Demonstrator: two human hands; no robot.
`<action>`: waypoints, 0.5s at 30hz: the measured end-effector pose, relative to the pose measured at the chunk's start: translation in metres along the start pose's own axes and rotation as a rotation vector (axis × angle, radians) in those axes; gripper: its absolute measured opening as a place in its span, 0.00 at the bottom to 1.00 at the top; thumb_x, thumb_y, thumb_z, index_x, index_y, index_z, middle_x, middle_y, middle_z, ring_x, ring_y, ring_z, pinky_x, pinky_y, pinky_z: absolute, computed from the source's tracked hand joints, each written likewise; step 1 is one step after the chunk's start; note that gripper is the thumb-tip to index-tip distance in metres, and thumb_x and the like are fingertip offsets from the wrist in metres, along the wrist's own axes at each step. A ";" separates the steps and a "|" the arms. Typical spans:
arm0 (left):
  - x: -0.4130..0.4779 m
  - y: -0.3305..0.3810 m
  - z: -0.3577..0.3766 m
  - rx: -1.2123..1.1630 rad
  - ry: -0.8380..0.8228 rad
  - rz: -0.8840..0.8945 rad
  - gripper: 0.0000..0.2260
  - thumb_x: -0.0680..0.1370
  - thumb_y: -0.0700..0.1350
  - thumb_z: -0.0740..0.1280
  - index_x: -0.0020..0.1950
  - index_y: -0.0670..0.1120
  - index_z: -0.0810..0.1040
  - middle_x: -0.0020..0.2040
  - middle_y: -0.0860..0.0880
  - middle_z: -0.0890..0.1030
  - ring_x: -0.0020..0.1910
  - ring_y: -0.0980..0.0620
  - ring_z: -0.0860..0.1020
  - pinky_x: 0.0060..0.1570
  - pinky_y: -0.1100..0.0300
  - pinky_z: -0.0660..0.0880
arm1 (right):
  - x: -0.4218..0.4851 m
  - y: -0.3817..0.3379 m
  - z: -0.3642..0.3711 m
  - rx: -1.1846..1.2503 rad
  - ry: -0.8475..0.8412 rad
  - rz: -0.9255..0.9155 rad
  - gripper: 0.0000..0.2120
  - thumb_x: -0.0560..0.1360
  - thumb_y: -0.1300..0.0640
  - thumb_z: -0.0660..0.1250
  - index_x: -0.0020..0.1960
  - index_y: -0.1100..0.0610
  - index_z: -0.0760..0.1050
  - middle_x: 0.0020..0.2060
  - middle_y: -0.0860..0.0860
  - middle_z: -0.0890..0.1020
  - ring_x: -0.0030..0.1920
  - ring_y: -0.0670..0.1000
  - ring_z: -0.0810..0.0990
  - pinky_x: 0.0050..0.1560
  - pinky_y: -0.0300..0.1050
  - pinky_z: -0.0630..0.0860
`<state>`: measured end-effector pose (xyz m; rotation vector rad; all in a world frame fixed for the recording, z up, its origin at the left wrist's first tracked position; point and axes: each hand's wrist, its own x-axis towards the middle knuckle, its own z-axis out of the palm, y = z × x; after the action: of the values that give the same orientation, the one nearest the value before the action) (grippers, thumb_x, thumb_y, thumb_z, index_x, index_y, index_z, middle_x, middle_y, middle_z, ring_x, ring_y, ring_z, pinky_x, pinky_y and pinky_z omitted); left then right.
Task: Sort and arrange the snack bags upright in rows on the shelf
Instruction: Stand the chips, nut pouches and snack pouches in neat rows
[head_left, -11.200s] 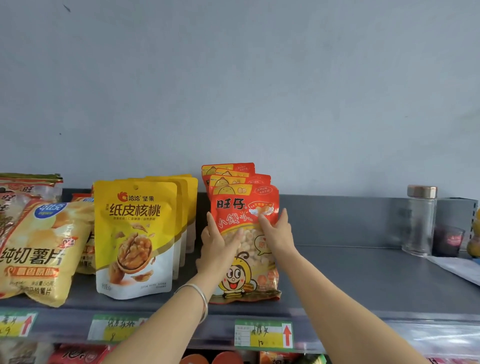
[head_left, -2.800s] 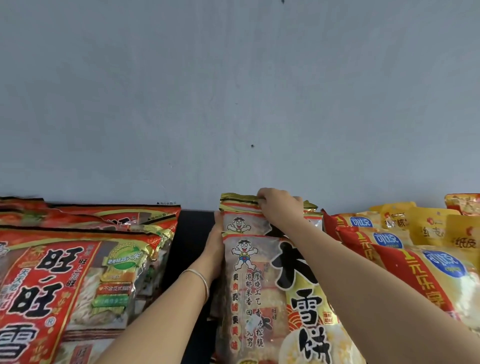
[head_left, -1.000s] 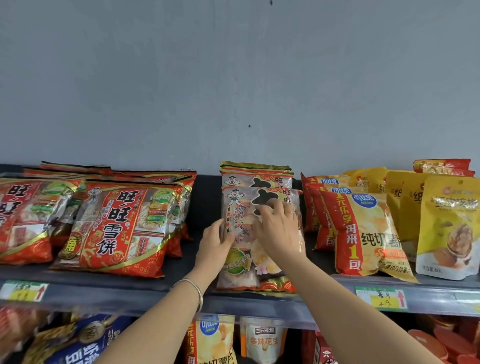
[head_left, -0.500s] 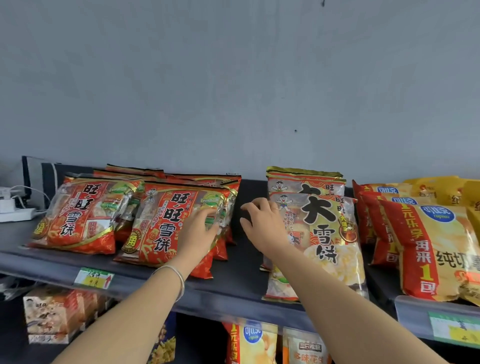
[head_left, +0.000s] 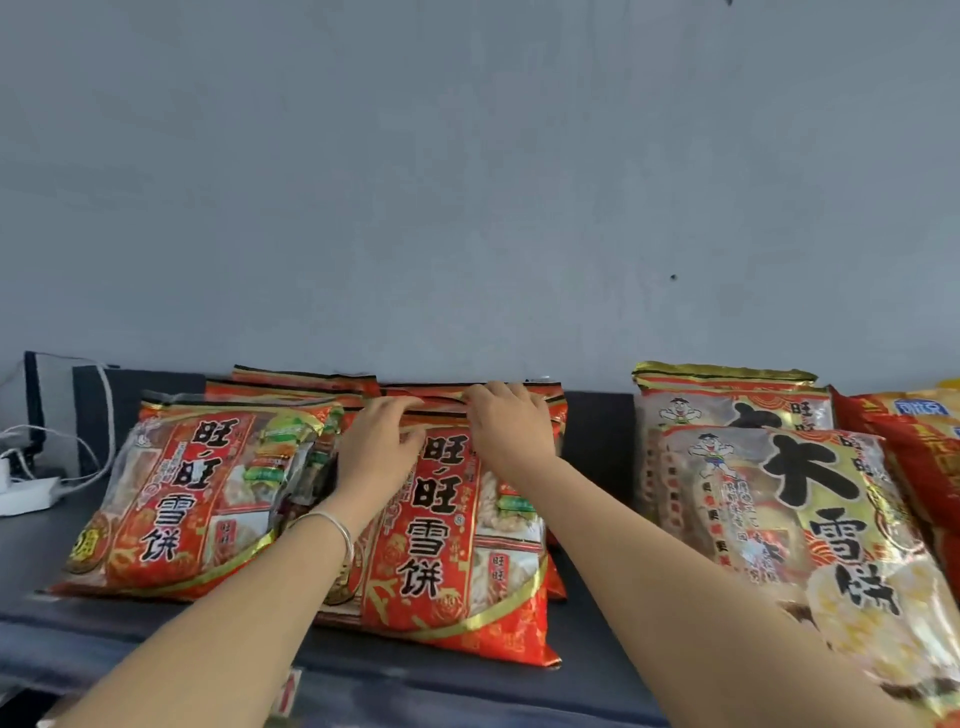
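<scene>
Both the left hand (head_left: 376, 447) and right hand (head_left: 506, 423) pinch the top edge of the middle red bag (head_left: 452, 540); bare shelf (head_left: 597, 452) lies just to its right.

Flat grey-blue painted wall (head_left: 467, 182), plain but for a few small dark specks. Dark slate-grey metal shelf (head_left: 467, 686), unpatterned. At its left end, two glossy red plastic rice-cracker bags (head_left: 447, 545) with black characters, gold curved bands, floral gold ornament, green-and-yellow inset panels and clear windows showing pale crackers; black strips along their top seals. Toward the right end, gold-and-red plastic snow-cracker bags (head_left: 810, 519) with bold black characters, a cartoon boy, orange wave pattern. At the far right edge, red-and-yellow chip bags (head_left: 919, 431) with blue ovals. White power strip (head_left: 26, 496) at the left edge; thin silver bangle (head_left: 332, 525)
</scene>
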<state>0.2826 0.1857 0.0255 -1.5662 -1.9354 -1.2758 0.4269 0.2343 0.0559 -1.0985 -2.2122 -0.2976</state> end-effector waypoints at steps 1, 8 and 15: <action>0.008 -0.006 0.000 0.004 0.002 0.010 0.16 0.78 0.48 0.64 0.66 0.50 0.73 0.66 0.49 0.73 0.66 0.49 0.70 0.64 0.51 0.69 | 0.008 -0.005 0.002 -0.020 -0.018 0.014 0.15 0.81 0.55 0.56 0.66 0.53 0.71 0.62 0.52 0.77 0.66 0.56 0.70 0.65 0.56 0.65; 0.060 -0.027 0.009 -0.010 -0.101 0.135 0.15 0.80 0.48 0.61 0.66 0.49 0.73 0.65 0.49 0.74 0.63 0.50 0.73 0.59 0.54 0.70 | 0.040 -0.015 0.022 -0.048 -0.133 0.157 0.10 0.80 0.54 0.57 0.57 0.52 0.75 0.51 0.51 0.82 0.55 0.55 0.79 0.63 0.57 0.65; 0.096 -0.013 0.029 0.012 -0.272 0.187 0.11 0.81 0.49 0.57 0.61 0.53 0.76 0.63 0.53 0.76 0.60 0.52 0.75 0.54 0.55 0.73 | 0.036 0.004 0.023 -0.145 -0.055 0.088 0.10 0.82 0.54 0.52 0.50 0.48 0.72 0.42 0.46 0.82 0.45 0.52 0.80 0.61 0.54 0.62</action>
<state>0.2467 0.2660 0.0744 -1.9483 -1.8880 -1.0167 0.4043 0.2701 0.0604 -1.2926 -2.2111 -0.3984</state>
